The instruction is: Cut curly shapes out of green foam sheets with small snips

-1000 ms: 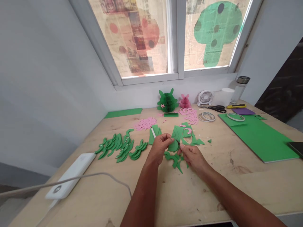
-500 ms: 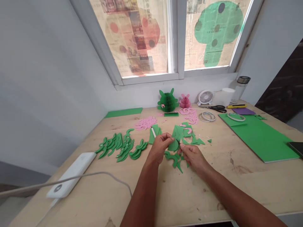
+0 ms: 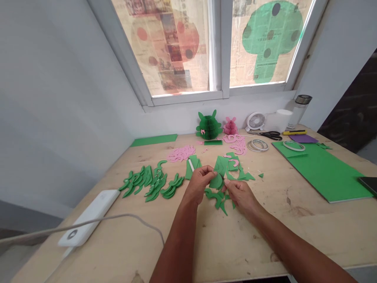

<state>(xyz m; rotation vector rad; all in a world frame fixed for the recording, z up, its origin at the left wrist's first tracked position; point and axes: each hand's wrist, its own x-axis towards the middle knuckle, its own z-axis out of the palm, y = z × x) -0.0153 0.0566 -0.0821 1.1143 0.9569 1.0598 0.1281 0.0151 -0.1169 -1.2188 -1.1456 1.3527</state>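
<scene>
Green paper [image 3: 216,181] with a dark curved line and a rounded lower edge is held up over the table. My left hand [image 3: 200,181] is closed on its left side, thumb and forefinger pinching it. At the paper's right edge, the fingers of my right hand [image 3: 238,192] are pressed together and seem to grip it; the contact point is small. The rounded part shows more than one layer. Beneath my hands lie cut green scraps [image 3: 218,197]. More green offcuts [image 3: 241,174] sit just behind my right hand.
Left are piles of curved green cutouts [image 3: 147,182], pink cutouts [image 3: 181,153], a white pen [image 3: 191,165] and a white power bank [image 3: 90,218] with a cable. Behind stand green [image 3: 209,126] and pink [image 3: 230,126] paper figures. Scissors [image 3: 269,135], tape rolls [image 3: 257,145] and green sheets [image 3: 321,173] lie right.
My right fingertips have shifted slightly at the paper's right edge. The rounded lower part of the paper now shows a separate layer there. My left hand stays almost still.
</scene>
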